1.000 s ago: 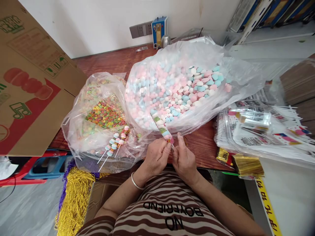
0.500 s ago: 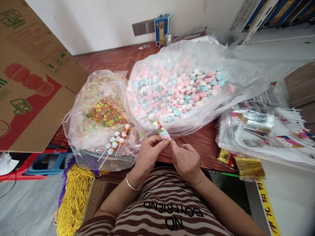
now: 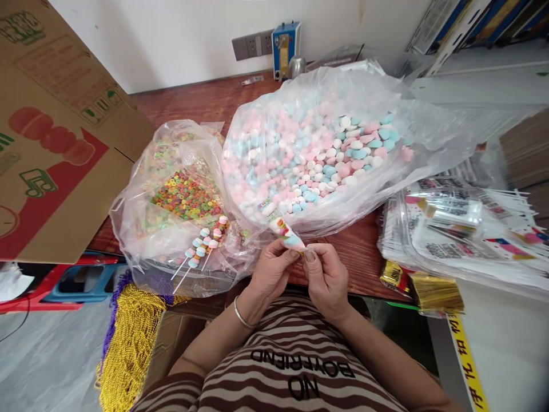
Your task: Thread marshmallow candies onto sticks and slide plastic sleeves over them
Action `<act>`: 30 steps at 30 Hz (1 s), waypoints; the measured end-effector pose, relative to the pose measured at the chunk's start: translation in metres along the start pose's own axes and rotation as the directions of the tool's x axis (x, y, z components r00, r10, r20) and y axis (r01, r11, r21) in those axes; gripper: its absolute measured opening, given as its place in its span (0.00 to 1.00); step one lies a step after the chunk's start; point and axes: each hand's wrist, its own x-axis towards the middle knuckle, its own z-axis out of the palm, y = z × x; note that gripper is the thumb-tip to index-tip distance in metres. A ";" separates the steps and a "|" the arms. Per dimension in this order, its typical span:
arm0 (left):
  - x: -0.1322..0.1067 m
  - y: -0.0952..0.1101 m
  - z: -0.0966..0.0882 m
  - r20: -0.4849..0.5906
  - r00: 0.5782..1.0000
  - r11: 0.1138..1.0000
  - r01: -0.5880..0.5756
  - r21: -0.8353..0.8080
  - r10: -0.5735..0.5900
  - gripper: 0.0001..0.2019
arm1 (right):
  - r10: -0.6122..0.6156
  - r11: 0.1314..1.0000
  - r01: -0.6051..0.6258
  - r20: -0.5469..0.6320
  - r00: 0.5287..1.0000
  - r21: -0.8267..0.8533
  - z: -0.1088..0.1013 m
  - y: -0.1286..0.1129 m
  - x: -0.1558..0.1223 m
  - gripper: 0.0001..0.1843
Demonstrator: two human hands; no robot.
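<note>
Between my hands is a slim printed plastic wrapper point(image 3: 283, 228) with marshmallow candy in it, slanting up to the left. My left hand point(image 3: 272, 266) pinches its lower end between thumb and fingers. Right beside it, my right hand point(image 3: 326, 277) is closed on the gathered tip, thumb and fingertips pressed together. What exactly lies between the fingertips is too small to make out. Just beyond stands a big clear bag of pink, white and blue marshmallows point(image 3: 343, 160). To the left, marshmallow skewers point(image 3: 201, 249) on white sticks lie on a clear bag of colourful ring candies point(image 3: 186, 194).
A large cardboard box point(image 3: 64, 126) stands at the left. On the right are stacked printed wrappers point(image 3: 450, 243) and gold twist ties point(image 3: 435, 292). Gold bead strings point(image 3: 131, 343) hang at lower left, and a blue device point(image 3: 286, 50) stands by the wall.
My right hand has turned, bringing its thumb and fingertips together at the wrapper's lower end. The wrapper has shifted slightly right and down; my left hand still pinches it.
</note>
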 end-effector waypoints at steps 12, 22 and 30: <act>0.009 0.010 -0.017 0.158 0.987 0.988 -0.003 0.154 -0.021 0.16 | 0.388 0.297 -0.776 0.673 0.630 0.556 0.006 -0.005 0.011 0.21; 0.010 0.002 -0.024 0.190 0.979 0.983 0.043 0.180 -0.077 0.19 | 0.469 0.276 -0.798 0.649 0.599 0.536 0.020 0.009 0.003 0.25; 0.008 -0.003 -0.016 -0.035 0.998 0.933 -0.034 0.359 0.049 0.17 | 0.318 0.806 -0.422 0.296 0.900 0.415 0.023 0.037 -0.008 0.19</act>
